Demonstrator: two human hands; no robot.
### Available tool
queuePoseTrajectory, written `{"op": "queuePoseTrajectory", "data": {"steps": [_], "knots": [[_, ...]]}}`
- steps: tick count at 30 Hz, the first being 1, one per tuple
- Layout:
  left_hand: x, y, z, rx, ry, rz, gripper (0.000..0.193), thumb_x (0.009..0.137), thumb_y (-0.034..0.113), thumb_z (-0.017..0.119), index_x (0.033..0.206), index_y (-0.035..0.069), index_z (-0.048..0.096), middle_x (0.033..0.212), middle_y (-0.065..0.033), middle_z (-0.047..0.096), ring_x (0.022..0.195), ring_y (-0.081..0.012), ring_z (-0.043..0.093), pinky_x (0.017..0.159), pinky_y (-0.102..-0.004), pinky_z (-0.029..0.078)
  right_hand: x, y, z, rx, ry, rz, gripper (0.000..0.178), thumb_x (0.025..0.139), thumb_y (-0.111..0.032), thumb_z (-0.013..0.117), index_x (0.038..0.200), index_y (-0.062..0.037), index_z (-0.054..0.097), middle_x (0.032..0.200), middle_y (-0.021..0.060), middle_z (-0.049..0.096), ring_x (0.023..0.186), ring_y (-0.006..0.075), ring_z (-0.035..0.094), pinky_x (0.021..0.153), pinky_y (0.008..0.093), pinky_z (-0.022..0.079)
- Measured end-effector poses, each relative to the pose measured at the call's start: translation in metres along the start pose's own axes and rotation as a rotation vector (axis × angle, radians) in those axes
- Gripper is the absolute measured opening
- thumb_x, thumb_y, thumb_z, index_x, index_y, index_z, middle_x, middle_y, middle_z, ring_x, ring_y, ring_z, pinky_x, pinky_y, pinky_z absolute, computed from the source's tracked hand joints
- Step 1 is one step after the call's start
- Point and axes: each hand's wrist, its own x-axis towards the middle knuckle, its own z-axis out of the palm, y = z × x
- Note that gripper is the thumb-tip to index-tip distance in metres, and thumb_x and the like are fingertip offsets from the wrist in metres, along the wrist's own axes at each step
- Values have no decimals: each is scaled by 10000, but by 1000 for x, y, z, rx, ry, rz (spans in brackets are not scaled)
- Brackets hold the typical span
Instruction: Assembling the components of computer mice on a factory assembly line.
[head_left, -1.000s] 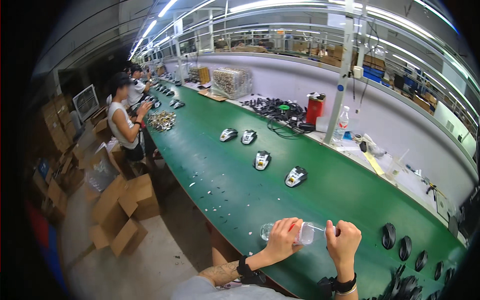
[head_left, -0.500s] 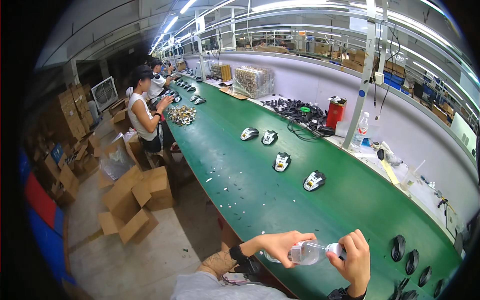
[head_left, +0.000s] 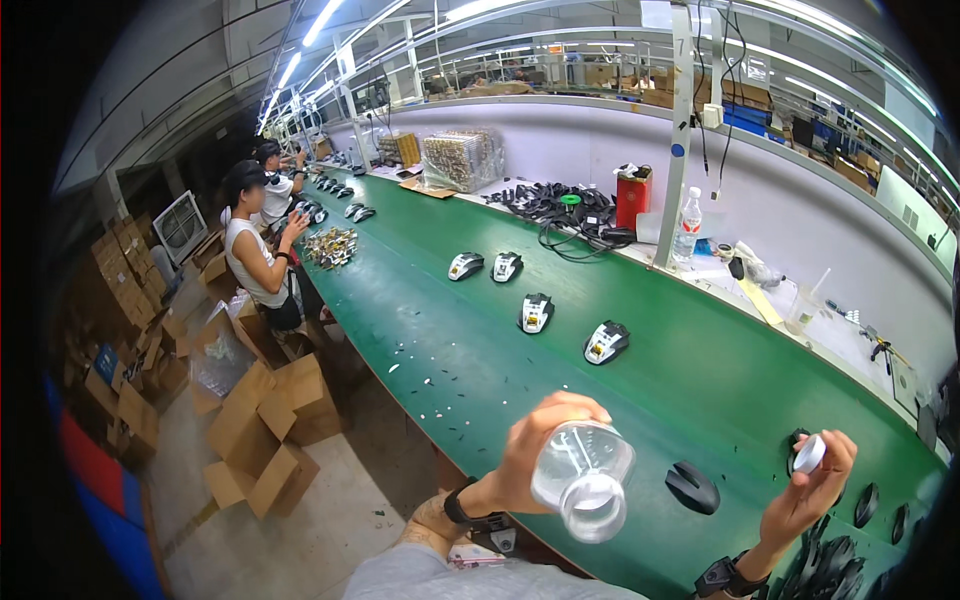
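Raised over the green bench, my left hand (head_left: 522,455) is wrapped round a clear plastic bottle (head_left: 583,463). Its uncapped mouth is tipped toward me, and most of the palm is hidden behind the bottle. Off to the right, my right hand (head_left: 812,500) pinches a white screw cap (head_left: 809,455) between thumb and fingers, well apart from the bottle. On the bench between my hands lies a black mouse shell (head_left: 692,488). Several more black shells (head_left: 866,505) lie beside and behind my right hand.
Partly assembled white-and-black mice (head_left: 606,343) are spaced along the green bench (head_left: 440,310). A pile of small parts (head_left: 330,248) lies near a co-worker (head_left: 255,255) at far left. Opened cardboard boxes (head_left: 250,430) stand on the floor. A water bottle (head_left: 688,228) and red tin (head_left: 632,200) stand along the back.
The cap has come off the bottle. My right hand has moved right with it, while my left hand has raised and tilted the bottle. The black shell between my hands has come into sight.
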Motion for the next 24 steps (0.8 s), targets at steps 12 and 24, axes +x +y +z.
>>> {"op": "queuePoseTrajectory", "data": {"steps": [12,24], "knots": [[54,22,-15,724,289,688,709,602,183,787,1099,152,282,978,-78,457,851,-256,534,797,-418,428,4,5,-18,-82,60,-38,451,931,-365,451,1144,32,431,1097,134,404,832,189,481,755,308,418],[106,40,-23,754,258,963,754,638,221,787,1188,205,272,996,-49,463,887,-247,530,873,-435,404,6,6,-20,-140,60,-28,449,936,-384,427,1124,24,435,1091,122,415,821,175,470,732,291,407]]}}
